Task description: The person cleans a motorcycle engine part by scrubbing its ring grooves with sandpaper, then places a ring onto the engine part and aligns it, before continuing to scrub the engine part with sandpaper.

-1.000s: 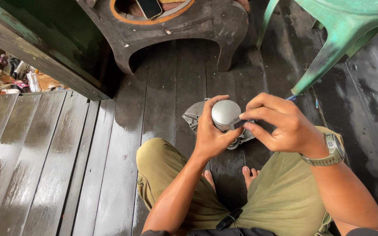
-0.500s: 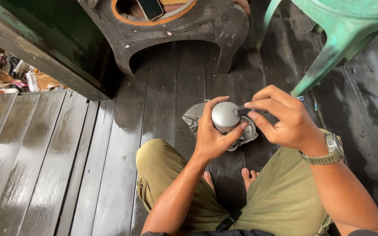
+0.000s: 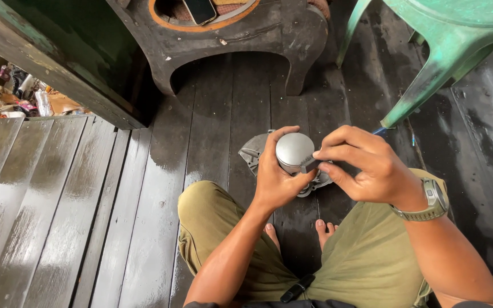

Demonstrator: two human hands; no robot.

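Piston held for side work; nothing visibly fitted or removed.
Left hand grips the grey piston; right hand fingertips pinch at its right side, above the grey metal cover on the floor.

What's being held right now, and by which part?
The left hand wraps the side of a round silver metal cylinder, flat top up. The right hand pinches a small dark tool against its edge; the tool's kind cannot be told.
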